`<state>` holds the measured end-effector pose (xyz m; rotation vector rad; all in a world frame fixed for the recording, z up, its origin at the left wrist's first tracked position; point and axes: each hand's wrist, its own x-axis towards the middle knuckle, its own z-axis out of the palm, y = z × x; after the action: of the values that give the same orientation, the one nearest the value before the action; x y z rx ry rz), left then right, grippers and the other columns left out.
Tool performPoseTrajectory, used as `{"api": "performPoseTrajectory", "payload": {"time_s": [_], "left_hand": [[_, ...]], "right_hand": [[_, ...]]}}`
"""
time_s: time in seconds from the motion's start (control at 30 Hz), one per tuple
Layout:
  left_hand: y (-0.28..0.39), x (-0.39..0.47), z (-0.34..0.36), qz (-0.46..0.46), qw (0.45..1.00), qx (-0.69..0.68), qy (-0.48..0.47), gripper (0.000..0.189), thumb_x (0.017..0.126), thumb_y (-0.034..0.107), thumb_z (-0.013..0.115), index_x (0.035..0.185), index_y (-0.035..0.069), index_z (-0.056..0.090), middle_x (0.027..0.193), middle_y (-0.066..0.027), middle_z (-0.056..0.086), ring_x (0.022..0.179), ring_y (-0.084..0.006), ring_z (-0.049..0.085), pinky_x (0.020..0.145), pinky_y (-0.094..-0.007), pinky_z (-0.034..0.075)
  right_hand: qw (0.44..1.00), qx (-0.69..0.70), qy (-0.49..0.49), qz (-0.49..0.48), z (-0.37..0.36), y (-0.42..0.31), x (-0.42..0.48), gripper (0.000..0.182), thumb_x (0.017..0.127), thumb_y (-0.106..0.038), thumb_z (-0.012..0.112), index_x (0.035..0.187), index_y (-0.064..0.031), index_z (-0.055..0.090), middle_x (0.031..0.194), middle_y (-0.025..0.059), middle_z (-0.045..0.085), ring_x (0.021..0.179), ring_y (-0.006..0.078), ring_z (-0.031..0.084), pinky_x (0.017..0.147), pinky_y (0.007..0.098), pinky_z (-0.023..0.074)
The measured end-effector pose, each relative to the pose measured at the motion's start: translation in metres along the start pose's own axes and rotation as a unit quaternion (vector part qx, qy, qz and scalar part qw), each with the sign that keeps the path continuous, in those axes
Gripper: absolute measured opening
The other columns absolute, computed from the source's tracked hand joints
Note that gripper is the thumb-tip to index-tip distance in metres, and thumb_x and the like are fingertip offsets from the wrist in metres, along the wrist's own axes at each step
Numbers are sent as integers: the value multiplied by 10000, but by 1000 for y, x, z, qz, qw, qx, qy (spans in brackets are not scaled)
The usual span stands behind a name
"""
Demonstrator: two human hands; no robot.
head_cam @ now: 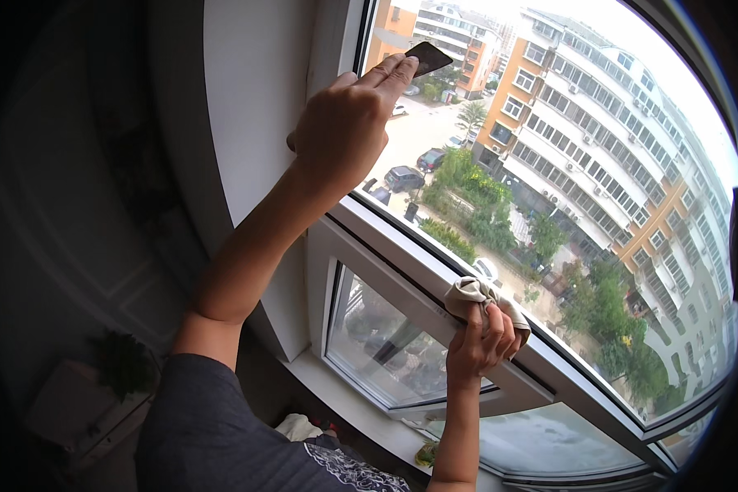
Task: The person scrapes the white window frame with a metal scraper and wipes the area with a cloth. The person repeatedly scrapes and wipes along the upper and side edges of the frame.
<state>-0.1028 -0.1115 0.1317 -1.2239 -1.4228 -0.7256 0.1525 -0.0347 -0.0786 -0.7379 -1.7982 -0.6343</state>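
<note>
My left hand [350,126] is raised to the upper window pane [467,141]. Two of its fingers lie on a dark, flat scraper-like blade [430,58] against the glass, and a rounded end, perhaps its handle, shows beside the wrist. A torn pale film or residue [392,38] is on the glass just left of the blade. Lower right, my right hand [483,338] holds a crumpled beige cloth [476,292] against the window frame's crossbar [406,237]. The palm side of each hand is hidden.
Below the crossbar is a smaller framed sash [375,332], with a white sill [338,393] beneath. A wall [255,98] borders the window at left. A potted plant [123,363] and a low cabinet [74,412] stand in shadow. A small plant [427,454] is by the sill.
</note>
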Motion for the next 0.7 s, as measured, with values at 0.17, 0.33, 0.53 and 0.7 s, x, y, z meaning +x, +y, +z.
{"api": "performPoseTrajectory", "payload": {"time_s": [0.17, 0.33, 0.53, 0.7], "left_hand": [[7, -5, 2, -31, 999, -2, -32, 651, 743, -161, 496, 1328, 121, 540, 1248, -29, 621, 929, -255, 664, 789, -321, 562], [0, 18, 0, -29, 1000, -4, 0, 654, 735, -173, 504, 1324, 108, 543, 1244, -40, 624, 923, -266, 666, 784, -323, 563], [2, 12, 5, -21, 1000, 5, 5, 596, 771, -145, 510, 1310, 105, 555, 1247, -36, 622, 855, -261, 667, 784, -324, 566], [4, 8, -5, -22, 999, 34, -36, 628, 753, -147, 525, 1322, 118, 547, 1272, -28, 607, 857, -252, 662, 770, -317, 567]], "right_hand": [[1000, -3, -2, -1, 0, 3, -3, 191, 860, -123, 559, 1001, -141, 686, 1115, 33, 575, 1066, 246, 539, 1002, 470, 331], [1000, 4, -3, -6, 0, 2, 0, 197, 855, -128, 561, 1005, -145, 688, 1122, 36, 574, 1076, 249, 535, 1000, 467, 330], [1000, 5, -4, -6, 0, 3, -2, 197, 855, -138, 560, 1004, -143, 689, 1122, 35, 572, 1075, 251, 534, 985, 471, 332], [1000, 14, 0, -11, 2, 4, -3, 194, 860, -147, 556, 1003, -144, 688, 1117, 35, 571, 1071, 252, 534, 982, 469, 332]]}}
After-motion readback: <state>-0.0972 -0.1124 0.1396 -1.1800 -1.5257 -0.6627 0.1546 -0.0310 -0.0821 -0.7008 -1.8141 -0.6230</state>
